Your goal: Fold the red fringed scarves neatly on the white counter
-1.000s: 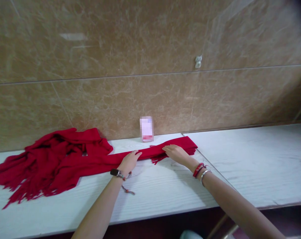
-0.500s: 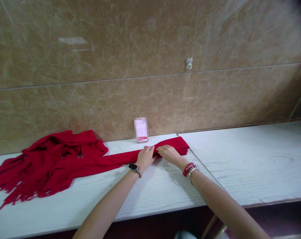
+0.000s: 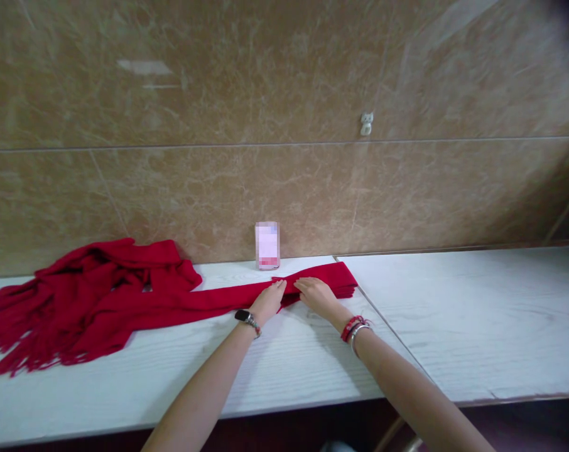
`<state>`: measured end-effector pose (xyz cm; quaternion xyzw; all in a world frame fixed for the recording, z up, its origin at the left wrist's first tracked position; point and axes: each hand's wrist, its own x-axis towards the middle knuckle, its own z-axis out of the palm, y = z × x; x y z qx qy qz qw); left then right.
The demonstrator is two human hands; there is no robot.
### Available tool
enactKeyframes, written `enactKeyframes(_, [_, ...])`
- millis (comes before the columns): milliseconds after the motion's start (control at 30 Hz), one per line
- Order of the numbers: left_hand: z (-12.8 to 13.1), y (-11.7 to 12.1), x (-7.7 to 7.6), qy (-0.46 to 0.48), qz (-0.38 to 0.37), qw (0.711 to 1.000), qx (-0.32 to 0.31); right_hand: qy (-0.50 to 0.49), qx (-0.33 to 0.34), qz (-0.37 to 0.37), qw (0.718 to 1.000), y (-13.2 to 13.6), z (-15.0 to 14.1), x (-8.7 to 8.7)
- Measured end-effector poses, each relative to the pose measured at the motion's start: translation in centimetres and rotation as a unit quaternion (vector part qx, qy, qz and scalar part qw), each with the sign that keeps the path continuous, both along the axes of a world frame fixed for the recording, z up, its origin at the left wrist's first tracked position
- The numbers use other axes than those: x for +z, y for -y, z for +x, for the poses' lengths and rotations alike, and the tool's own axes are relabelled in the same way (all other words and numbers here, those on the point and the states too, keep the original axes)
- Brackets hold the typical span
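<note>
A red scarf (image 3: 228,298) runs along the white tabletop, with a flat stack of folded layers at its right end and a loose heap with fringes at its left. My left hand (image 3: 268,301), wearing a dark-faced wristband, is closed on the narrow strip just left of the stack. Over the near edge of the folded layers, my right hand (image 3: 316,297) has its fingers together on the cloth. That wrist carries red cords and a silver bangle. Both thumbs are mostly hidden by cloth and hands.
A blurred pink-and-white phone-sized object (image 3: 267,246) leans against the brown marbled wall (image 3: 195,194) behind the scarf. Higher up, a small white cat-shaped piece (image 3: 367,123) is fixed to the wall. The white table (image 3: 477,326) has a seam right of the stack.
My left hand has slid slightly left along the scarf, widening the gap between my hands. My right hand stays almost in place on the folded stack. The camera view has tilted a little.
</note>
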<state>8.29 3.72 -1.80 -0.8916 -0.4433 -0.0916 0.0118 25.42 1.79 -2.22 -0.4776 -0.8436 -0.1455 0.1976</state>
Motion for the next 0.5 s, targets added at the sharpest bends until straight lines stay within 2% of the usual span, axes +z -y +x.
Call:
enactKeyframes(333, [-2.0,0.9,1.3,0.004,-0.003,0.997,0.080,-0.026,-0.034,0.003,0.999,-0.3,1.1,-0.2])
enactKeyframes(500, [-2.5,1.2,1.5,0.009,-0.036,0.996,0.078,0.009,-0.033,0.005,0.999,0.0,1.0,-0.3])
